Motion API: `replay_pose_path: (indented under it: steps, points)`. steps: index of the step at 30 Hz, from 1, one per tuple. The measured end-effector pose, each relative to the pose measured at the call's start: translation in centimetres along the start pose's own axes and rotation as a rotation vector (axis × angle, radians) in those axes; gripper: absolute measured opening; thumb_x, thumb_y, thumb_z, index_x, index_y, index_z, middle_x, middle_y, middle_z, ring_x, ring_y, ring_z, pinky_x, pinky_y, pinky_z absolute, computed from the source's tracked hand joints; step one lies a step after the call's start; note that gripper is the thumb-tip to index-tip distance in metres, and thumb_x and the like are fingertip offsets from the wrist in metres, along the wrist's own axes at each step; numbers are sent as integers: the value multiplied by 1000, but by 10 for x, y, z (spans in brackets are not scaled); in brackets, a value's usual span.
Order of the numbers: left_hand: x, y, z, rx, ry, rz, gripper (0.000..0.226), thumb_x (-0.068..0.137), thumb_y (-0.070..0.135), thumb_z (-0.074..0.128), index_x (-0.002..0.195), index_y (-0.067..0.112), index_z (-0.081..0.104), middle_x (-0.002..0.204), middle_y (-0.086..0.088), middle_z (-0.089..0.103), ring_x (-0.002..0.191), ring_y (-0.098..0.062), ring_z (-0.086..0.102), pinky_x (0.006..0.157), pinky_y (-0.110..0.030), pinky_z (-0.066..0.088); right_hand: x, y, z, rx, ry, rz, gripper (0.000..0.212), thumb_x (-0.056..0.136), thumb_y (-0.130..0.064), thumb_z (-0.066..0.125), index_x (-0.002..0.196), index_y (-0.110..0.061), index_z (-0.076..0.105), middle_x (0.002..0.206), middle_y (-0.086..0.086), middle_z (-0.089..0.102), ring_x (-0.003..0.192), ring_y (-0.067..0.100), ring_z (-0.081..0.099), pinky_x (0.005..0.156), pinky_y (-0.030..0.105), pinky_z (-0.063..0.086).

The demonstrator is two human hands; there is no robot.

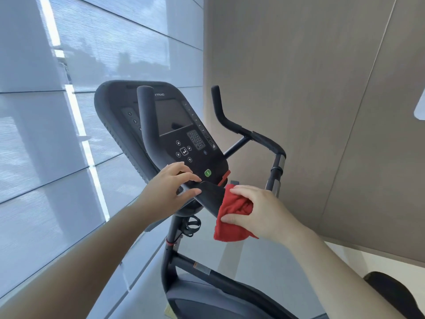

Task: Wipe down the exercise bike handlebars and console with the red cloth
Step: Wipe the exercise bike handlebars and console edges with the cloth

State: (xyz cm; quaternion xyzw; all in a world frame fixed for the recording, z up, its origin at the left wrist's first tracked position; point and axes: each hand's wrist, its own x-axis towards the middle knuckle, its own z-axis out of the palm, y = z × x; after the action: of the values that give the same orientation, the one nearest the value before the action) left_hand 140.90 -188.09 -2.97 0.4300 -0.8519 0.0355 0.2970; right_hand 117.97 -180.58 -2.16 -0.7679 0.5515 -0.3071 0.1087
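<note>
The black console (174, 125) of the exercise bike fills the middle of the view, with a dark screen, a keypad and a green button. One black handlebar horn (146, 116) rises in front of the console, the other handlebar (232, 123) curves off to the right. My right hand (255, 209) grips the bunched red cloth (232, 217) and presses it against the right end of the black tray lip below the console. My left hand (172, 187) rests with fingers spread on the console's lower left edge, touching it and holding nothing.
A window with translucent blinds (69, 134) lines the left side. A beige panelled wall (322, 111) stands behind the bike on the right. The bike's post and frame (174, 256) run down to the floor, and a black saddle (395, 293) shows at the lower right.
</note>
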Motion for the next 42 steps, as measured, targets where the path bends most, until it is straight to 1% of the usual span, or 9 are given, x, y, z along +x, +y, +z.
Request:
replay_pose_path:
  steps: [4,8,11,17,22,25,30,34,42]
  points:
    - [4,1,-4,36,-22,-17,56,74,68,34,106,34,65,108,10,57,114,-14,48,87,-22,34,6,-2,0,-55,-47,-53,60,71,-49,74,122,-22,58,129,-8,55,114,7,50,94,19,39]
    - [2,0,-2,38,-25,-22,50,77,70,43,106,35,65,109,9,56,119,-15,45,87,-23,35,-4,11,-5,-72,-150,-54,80,72,-50,71,140,-25,38,147,-15,35,133,2,32,110,23,28]
    - [2,0,-3,37,-5,-11,34,82,54,53,107,34,65,109,8,55,117,-15,45,86,-26,39,-7,15,-9,-66,-183,-28,77,71,-43,75,138,-30,40,143,-19,37,131,0,35,109,23,30]
    - [1,-10,-4,35,44,91,31,82,56,56,106,39,65,108,12,56,112,-11,46,80,-32,49,-7,10,1,209,92,45,20,75,-25,76,95,-27,72,91,-12,71,85,-2,64,72,10,48]
    - [12,-32,-14,34,-20,249,30,82,52,58,109,40,64,112,14,58,110,-9,50,80,-24,44,11,-6,5,380,436,169,19,78,-16,73,86,-33,69,83,-14,71,76,-4,64,68,9,45]
    - [22,-47,-17,29,-13,264,30,81,52,59,107,38,63,112,15,58,109,-9,50,79,-25,46,35,-33,17,296,495,138,25,77,-20,74,97,-33,67,92,-17,70,88,-2,63,77,12,46]
    - [31,-61,-15,-15,-2,348,30,79,50,64,106,37,65,111,14,59,106,-11,52,77,-23,43,41,-60,40,-29,206,244,14,87,-39,59,99,-32,65,82,-18,64,79,3,59,64,16,41]
    - [29,-65,-10,-68,53,402,28,76,38,73,102,32,68,105,8,63,97,-18,56,72,-31,50,21,-57,39,-63,249,245,26,77,-31,73,103,-31,67,95,-22,64,88,-4,57,76,4,37]
    - [28,-66,-7,-118,77,420,25,78,39,70,101,30,68,102,5,62,95,-23,53,74,-31,45,15,-70,50,-127,393,342,24,76,-20,75,98,-26,67,88,-17,64,81,-1,59,66,4,38]
